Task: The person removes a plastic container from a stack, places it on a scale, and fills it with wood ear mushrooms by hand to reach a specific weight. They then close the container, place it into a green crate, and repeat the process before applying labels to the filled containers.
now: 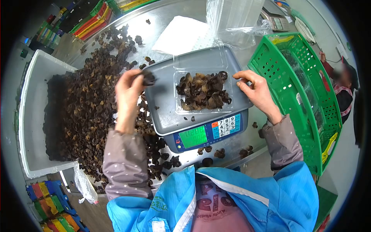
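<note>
Dark brown wood ear mushrooms (203,92) fill a clear plastic clamshell box (181,108) whose lid stands open at the back. The box rests on the grey pan of a digital scale (166,120) with a lit green display. Between the fingertips of my left hand (129,91) is a dark wood ear mushroom (148,78), held over the pan's left edge. To the right of the box, my right hand (255,89) hovers near its rim, fingers curved and thumb apart, with nothing in it.
A large heap of wood ear mushrooms (89,100) spills from a white foam box (29,127) on the left. At right stands a green crate (278,73) holding clear boxes. White paper (181,34) and stacked clear containers (235,17) lie behind the scale. A person (344,85) is at far right.
</note>
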Demonstrator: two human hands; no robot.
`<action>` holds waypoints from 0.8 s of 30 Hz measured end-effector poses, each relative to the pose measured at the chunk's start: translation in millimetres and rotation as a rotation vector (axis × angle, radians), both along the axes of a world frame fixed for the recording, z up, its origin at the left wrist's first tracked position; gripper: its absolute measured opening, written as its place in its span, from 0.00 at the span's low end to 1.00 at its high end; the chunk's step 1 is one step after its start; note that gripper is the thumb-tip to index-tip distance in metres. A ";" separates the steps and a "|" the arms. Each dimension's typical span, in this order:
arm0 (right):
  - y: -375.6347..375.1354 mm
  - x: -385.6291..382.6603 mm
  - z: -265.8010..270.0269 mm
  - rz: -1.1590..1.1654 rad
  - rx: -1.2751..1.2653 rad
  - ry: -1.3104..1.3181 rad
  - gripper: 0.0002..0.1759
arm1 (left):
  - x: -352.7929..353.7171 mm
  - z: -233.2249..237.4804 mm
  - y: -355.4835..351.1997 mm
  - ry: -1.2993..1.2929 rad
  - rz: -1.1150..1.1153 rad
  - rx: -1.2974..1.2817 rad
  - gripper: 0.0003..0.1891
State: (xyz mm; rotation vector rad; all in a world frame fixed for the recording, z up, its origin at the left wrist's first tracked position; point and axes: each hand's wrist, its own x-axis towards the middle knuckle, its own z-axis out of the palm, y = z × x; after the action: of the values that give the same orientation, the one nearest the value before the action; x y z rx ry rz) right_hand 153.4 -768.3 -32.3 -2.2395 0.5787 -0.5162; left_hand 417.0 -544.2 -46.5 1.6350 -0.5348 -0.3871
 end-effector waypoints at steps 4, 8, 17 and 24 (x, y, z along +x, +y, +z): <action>-6.6 -6.6 -7.5 -0.029 0.035 -0.004 0.11 | 42.2 -4.7 68.0 -0.609 0.197 0.525 0.13; -2.8 -10.2 -11.0 -0.056 0.044 0.045 0.11 | 27.8 8.1 83.9 -0.847 0.237 0.616 0.21; 14.2 -15.6 -8.2 -0.078 0.403 0.407 0.22 | 4.8 -26.7 5.5 -0.442 -0.069 0.308 0.25; 12.3 3.7 -23.9 -0.028 0.566 0.284 0.24 | -5.6 -33.4 -75.6 0.566 -0.295 -0.072 0.34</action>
State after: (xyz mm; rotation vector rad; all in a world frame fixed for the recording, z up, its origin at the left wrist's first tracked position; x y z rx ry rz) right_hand 157.1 -756.0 -56.2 -1.7681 0.7889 -0.0273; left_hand 411.4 -619.8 -79.9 1.2975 -0.3494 -0.9998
